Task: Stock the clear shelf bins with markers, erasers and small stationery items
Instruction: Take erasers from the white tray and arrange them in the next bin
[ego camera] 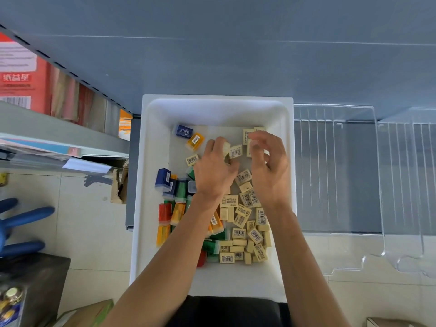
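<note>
Erasers are what both hands are working on. Cream rectangular rubber erasers (240,232) with barcode labels lie heaped along the right side of the white plastic tray (212,102). Small coloured plastic boxes (179,208) in blue, green, orange and red are piled to their left.

From my seat I read the left hand (213,172) as curled over, with its fingers and thumb pinching a single cream eraser (226,148) at the tips. The right hand (271,171) has its fingers bent inward and closed on an upright cluster of cream erasers (248,135) towards the tray's far right corner. I cannot tell how many it holds. One loose labelled eraser (235,151) lies just between the two sets of fingertips, its long axis running roughly left to right.

What matters for the coming move is where the clear ribbed plastic shelf bins (335,173) stand. They are directly to the right of the tray, just beside its right wall. That puts the right hand nearer, with only the wall to clear. The left hand would have to reach across the right forearm. I judge that the carry goes rightward, with the right hand leading and the left following once the way is open.
</note>
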